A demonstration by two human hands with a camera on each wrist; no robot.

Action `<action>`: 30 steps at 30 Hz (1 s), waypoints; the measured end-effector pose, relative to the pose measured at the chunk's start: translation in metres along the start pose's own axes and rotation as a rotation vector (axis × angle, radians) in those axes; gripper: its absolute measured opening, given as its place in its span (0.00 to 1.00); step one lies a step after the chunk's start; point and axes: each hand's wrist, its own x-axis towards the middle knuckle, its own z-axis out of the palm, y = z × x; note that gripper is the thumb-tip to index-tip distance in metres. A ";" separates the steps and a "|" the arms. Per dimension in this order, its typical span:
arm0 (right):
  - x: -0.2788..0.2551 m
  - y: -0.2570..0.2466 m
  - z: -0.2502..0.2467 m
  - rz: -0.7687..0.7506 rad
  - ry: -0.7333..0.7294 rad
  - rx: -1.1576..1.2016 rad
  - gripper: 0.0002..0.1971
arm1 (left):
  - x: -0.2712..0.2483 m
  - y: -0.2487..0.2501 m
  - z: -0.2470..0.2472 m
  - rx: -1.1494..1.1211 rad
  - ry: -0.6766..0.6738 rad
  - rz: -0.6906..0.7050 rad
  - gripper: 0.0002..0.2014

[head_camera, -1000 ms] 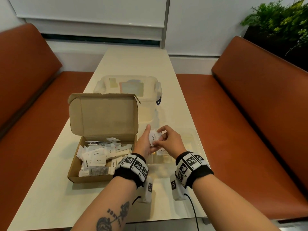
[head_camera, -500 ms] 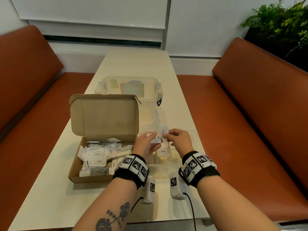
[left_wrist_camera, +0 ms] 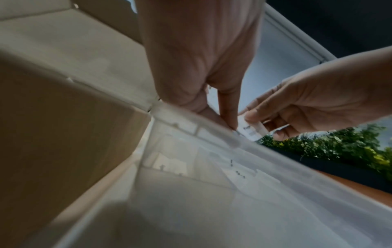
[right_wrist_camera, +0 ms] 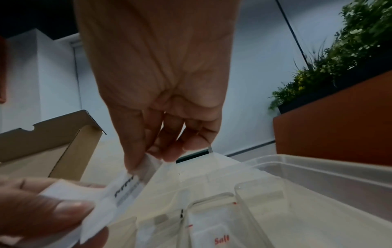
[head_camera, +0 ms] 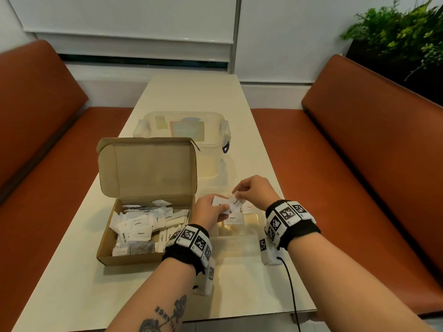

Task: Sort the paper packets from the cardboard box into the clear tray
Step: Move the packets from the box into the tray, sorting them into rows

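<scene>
An open cardboard box (head_camera: pixel 105 255) at the left holds several white paper packets (head_camera: pixel 140 232). Right of it is the clear tray (head_camera: pixel 254 222), with a Pepper packet (head_camera: pixel 232 218) and a Salt packet (right_wrist_camera: pixel 220 238) lying in its compartments. Both hands hover over the tray. My left hand (head_camera: pixel 221 206) grips a few white packets (head_camera: pixel 219 201) between thumb and fingers. My right hand (head_camera: pixel 237 194) pinches the top of a pepper packet (right_wrist_camera: pixel 127 186) that slants down toward the left hand's packets. The same pinch shows in the left wrist view, on the pepper packet (left_wrist_camera: pixel 250 130).
A clear lidded container (head_camera: pixel 182 130) stands behind the box lid (head_camera: pixel 148 168). Orange benches (head_camera: pixel 359 152) run along both sides of the pale table (head_camera: pixel 72 283). A plant (head_camera: pixel 395 39) is at the far right. A black cable (head_camera: pixel 291 291) trails off the near table edge.
Both hands have moved from beside the box's corner to over the tray. The right hand has drawn one pepper packet apart from those in the left hand.
</scene>
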 end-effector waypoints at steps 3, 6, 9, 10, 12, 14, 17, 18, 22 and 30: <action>-0.003 0.006 0.004 0.032 0.006 0.051 0.03 | 0.001 -0.002 -0.002 -0.030 0.054 0.003 0.06; -0.006 0.015 0.014 0.120 0.080 0.111 0.02 | 0.005 -0.003 -0.005 -0.120 0.170 0.014 0.06; -0.008 0.021 0.027 0.172 0.095 0.080 0.02 | 0.008 -0.005 -0.008 -0.178 0.260 0.016 0.07; -0.009 0.022 0.031 0.178 0.090 0.067 0.02 | 0.009 -0.006 -0.009 -0.188 0.266 0.014 0.07; -0.010 0.024 0.039 0.191 0.097 0.025 0.01 | 0.009 -0.006 -0.009 -0.197 0.257 0.011 0.08; -0.010 0.025 0.045 0.192 0.117 -0.062 0.01 | 0.009 -0.007 -0.009 -0.191 0.247 0.007 0.09; -0.010 0.028 0.050 0.164 0.115 -0.194 0.03 | 0.009 -0.006 -0.009 -0.191 0.235 0.000 0.09; -0.010 0.029 0.052 0.151 0.110 -0.224 0.04 | 0.009 -0.006 -0.009 -0.190 0.231 -0.003 0.09; -0.010 0.030 0.056 0.104 0.105 -0.310 0.07 | 0.007 -0.005 -0.010 -0.157 0.221 -0.003 0.08; -0.011 0.031 0.060 0.038 0.089 -0.366 0.10 | 0.008 -0.005 -0.011 -0.120 0.208 0.004 0.09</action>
